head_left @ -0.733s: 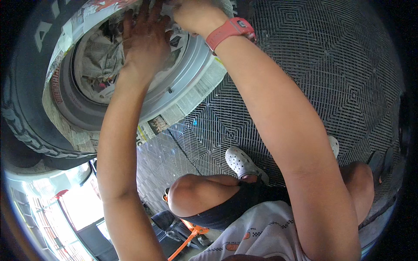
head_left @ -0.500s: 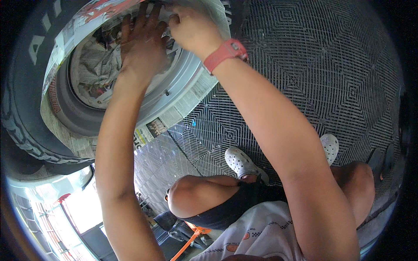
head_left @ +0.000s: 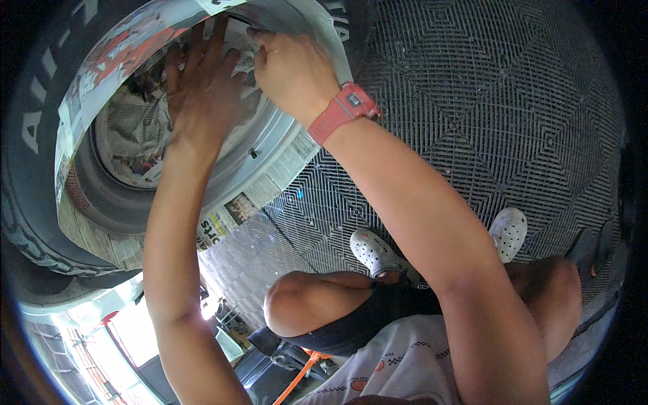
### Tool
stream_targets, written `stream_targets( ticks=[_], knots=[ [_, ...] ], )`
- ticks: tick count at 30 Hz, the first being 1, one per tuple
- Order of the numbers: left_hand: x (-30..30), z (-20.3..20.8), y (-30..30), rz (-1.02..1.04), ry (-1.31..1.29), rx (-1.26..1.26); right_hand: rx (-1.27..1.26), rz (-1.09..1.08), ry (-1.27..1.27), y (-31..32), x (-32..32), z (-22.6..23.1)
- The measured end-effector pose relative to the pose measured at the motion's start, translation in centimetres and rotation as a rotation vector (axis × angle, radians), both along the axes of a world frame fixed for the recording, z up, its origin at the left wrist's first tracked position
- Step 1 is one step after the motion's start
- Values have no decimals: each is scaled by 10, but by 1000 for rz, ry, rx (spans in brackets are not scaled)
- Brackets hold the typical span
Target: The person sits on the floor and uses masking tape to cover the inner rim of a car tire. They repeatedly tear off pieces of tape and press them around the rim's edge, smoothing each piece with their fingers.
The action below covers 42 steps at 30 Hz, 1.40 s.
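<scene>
A wheel rim (head_left: 111, 210) in silver-grey stands in a black tyre (head_left: 27, 145) with raised white lettering. Crumpled newspaper (head_left: 135, 121) covers the inside of the rim. More newspaper sheets (head_left: 275, 177) ring the rim's outer edge, lying over the tyre's sidewall. My left hand (head_left: 202, 91) rests on the inner paper, fingers spread and pointing up. At the rim's upper right edge, my right hand (head_left: 293, 71) has its fingers curled against the paper; what they pinch, if anything, is hidden. A small dark valve stem (head_left: 253, 153) sticks out of the rim below the hands.
Dark ribbed floor tiles (head_left: 472, 88) spread to the right. My white clog (head_left: 373, 250) and the other white clog (head_left: 509, 233) stand on them, with my bent knees above. An orange bar (head_left: 300, 378) and dark gear lie at the lower left, beside a bright opening.
My left hand has shifted slightly left across the paper. My right hand has moved a little down, staying curled at the rim's edge. The whole view has tilted slightly.
</scene>
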<state>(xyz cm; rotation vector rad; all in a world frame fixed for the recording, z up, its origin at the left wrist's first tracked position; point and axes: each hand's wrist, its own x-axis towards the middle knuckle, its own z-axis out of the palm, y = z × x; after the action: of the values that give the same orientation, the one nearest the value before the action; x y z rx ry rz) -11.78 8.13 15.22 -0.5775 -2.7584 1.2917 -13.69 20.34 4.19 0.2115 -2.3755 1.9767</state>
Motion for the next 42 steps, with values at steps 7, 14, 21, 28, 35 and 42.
stream_targets(
  ticks=[7, 14, 21, 28, 35, 42],
  knots=[
    [1, 0, 2, -4, 1, -32, -202, 104, -145, -14, -28, -16],
    [1, -2, -6, -133, 25, 35, -220, 251, -244, -11, -40, -13],
    [-4, -3, 1, -38, -32, 32, -220, 316, -311, -4, -44, -8],
    [-6, -16, 7, 20, -93, -120, -217, 330, -309, 1, -43, -4],
    [-1, -14, 8, 81, -142, -227, -280, -114, 37, -13, 11, -27],
    [-5, -14, 13, 89, -145, -144, -151, -12, -1, -3, 31, -31]
  ],
)
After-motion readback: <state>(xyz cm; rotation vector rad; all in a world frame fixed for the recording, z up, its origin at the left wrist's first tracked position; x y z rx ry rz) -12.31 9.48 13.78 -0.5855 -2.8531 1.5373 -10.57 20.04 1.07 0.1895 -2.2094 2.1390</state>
